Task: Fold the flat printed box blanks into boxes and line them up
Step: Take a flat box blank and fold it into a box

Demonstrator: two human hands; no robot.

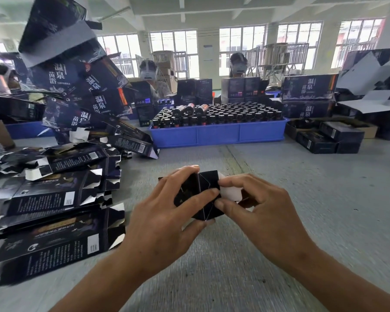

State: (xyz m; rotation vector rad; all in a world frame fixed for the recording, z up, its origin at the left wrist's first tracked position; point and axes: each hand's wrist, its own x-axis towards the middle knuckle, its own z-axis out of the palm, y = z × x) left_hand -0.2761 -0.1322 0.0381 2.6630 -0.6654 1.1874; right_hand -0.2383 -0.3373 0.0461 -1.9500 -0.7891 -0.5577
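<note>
Near the tabletop's (302, 176) front edge, centre: left hand (167, 212), fingers curled over the dark end of a part-folded box (204, 194); right hand (259, 206), fingertips pinching its white end flap (231, 191). Box held just above the surface, long axis apparently running away from the person, flapped end facing up toward the camera. Advice: steady the walls, tuck flaps squarely along creases. Left edge: stacked flat box blanks (54, 199). Far side: blue crate of bottles (216, 134).

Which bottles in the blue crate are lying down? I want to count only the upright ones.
The three bottles resting on top of the others near the back left of the blue crate lie tilted on their sides; the rest stand upright, caps up.
</note>
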